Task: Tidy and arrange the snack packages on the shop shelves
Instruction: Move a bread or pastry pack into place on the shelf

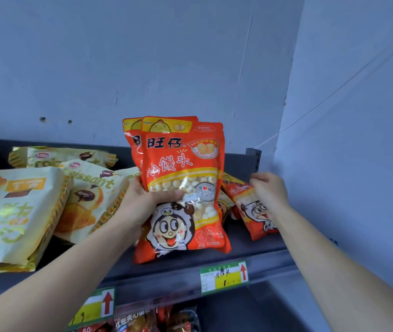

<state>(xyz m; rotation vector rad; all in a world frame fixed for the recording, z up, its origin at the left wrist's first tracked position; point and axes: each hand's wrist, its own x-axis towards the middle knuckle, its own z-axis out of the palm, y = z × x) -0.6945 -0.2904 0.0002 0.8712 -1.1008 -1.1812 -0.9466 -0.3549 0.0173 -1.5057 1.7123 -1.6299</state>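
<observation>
Orange-red bags (181, 178) stand upright on the shelf (250, 257), our left grip (140, 204) clamped round their middle; the right grip (271, 191) curls at a lying bag (253, 209) just beneath it, hold unclear. We fear slick film sliding, toppling the pair

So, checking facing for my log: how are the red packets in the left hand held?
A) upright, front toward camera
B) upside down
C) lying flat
A: the left hand grips the red packets upright, with the printed front facing the camera.
</observation>
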